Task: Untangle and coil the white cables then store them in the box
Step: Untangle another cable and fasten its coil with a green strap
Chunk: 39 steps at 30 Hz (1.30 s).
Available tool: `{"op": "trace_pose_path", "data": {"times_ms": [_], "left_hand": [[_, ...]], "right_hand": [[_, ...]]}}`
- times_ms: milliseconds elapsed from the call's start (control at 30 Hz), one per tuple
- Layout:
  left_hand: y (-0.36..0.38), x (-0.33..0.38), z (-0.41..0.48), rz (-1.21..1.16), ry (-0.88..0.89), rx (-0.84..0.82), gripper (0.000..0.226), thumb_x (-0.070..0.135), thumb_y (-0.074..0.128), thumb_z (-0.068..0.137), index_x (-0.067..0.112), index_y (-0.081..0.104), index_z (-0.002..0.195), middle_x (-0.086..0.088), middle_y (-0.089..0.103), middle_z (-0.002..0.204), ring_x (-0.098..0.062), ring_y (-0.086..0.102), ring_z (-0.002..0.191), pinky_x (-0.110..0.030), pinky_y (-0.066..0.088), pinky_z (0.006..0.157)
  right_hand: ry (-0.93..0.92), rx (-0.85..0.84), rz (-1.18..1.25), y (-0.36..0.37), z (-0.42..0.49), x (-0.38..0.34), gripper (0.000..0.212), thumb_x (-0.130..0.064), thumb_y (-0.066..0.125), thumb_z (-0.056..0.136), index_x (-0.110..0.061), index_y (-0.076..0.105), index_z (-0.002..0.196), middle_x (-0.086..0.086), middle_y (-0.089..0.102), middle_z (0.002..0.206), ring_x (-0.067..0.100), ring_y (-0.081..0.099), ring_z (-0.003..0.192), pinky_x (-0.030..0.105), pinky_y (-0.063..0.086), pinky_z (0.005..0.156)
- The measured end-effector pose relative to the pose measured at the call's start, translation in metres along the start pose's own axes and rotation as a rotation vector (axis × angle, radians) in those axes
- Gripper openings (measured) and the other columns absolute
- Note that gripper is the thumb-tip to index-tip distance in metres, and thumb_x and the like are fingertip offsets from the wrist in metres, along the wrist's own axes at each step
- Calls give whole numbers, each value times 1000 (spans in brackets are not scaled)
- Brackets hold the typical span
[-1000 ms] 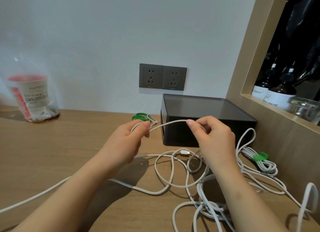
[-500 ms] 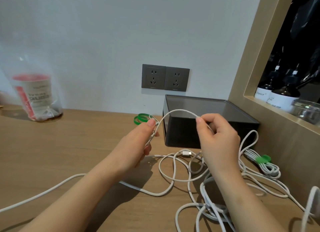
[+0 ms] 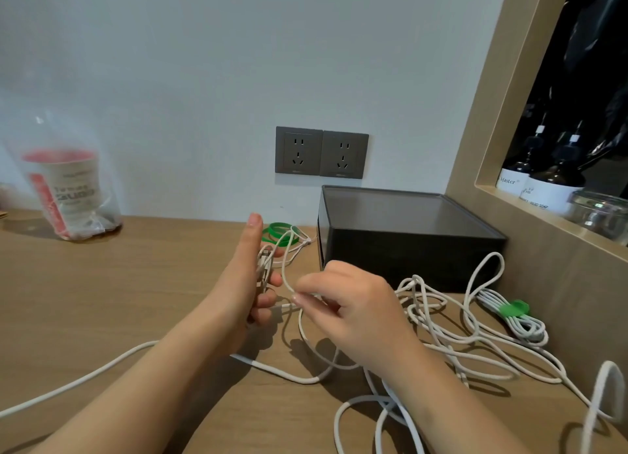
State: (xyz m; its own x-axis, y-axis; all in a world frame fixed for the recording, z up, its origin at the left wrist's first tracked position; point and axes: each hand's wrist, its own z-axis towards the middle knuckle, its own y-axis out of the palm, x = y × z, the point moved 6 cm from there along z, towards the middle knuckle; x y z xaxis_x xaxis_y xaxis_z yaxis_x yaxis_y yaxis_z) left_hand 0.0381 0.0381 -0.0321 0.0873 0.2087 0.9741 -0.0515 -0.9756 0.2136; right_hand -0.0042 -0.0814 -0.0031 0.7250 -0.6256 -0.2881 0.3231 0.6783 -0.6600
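Note:
My left hand (image 3: 243,283) stands edge-up over the wooden desk with its thumb pointing up. A small coil of white cable (image 3: 265,267) lies across its fingers, which curl round it. My right hand (image 3: 350,311) pinches the same cable (image 3: 287,273) just right of the coil. A loop of the cable arcs up between both hands. More tangled white cables (image 3: 438,321) sprawl over the desk to the right. One coiled bundle with a green tie (image 3: 513,312) lies by the side panel. The black box (image 3: 404,236) sits behind, its lid shut.
Green bands (image 3: 275,234) lie on the desk left of the box. A cup in a clear plastic bag (image 3: 68,188) stands at the far left. Two wall sockets (image 3: 321,152) sit above the box. A wooden niche on the right holds dark bottles (image 3: 543,182).
My right hand has dropped from in front of the box down toward my left hand, bringing the cable round. My left hand has turned upright with more cable wound on it.

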Motion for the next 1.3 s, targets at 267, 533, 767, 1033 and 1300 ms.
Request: {"op": "trace_pose_path", "data": {"times_ms": [267,533,767,1033,1300], "left_hand": [[-2,0,5,100,102,56,26,13,69,79,20,53,98,-1,47,68,-8,38,41,-18,27,37],[-4,5,8,-377,105,48,10,31,50,93,26,55,100,-3,48,70,-9,41,42,-17,35,38],[-12,3,14,-625,-12,-19,31,45,63,82,16,53,91,0,43,69,-7,38,42,-18,37,36],[-5,9,8,-359,181,35,42,-6,63,74,25,52,99,-3,50,70,-8,45,45,-20,38,37],[-9,7,12,-681,83,-9,21,25,41,99,26,56,86,-5,51,68,-9,44,43,-17,38,34]], "right_hand": [[-45,-98,-84,9,0,-10,29,-35,45,86,-23,71,93,-9,64,78,1,52,69,5,36,57],[124,-239,116,16,-2,0,34,-43,45,90,-32,64,116,-13,68,96,2,59,87,25,51,75],[162,-364,74,19,-2,-2,28,-31,52,94,-32,63,119,-12,68,110,3,59,100,31,51,87],[143,-355,45,19,-3,-2,27,-31,52,94,-32,64,117,-9,69,104,7,60,94,32,51,83],[247,-340,222,17,-3,2,23,-34,54,92,-32,68,111,-16,70,96,1,60,89,27,52,79]]}}
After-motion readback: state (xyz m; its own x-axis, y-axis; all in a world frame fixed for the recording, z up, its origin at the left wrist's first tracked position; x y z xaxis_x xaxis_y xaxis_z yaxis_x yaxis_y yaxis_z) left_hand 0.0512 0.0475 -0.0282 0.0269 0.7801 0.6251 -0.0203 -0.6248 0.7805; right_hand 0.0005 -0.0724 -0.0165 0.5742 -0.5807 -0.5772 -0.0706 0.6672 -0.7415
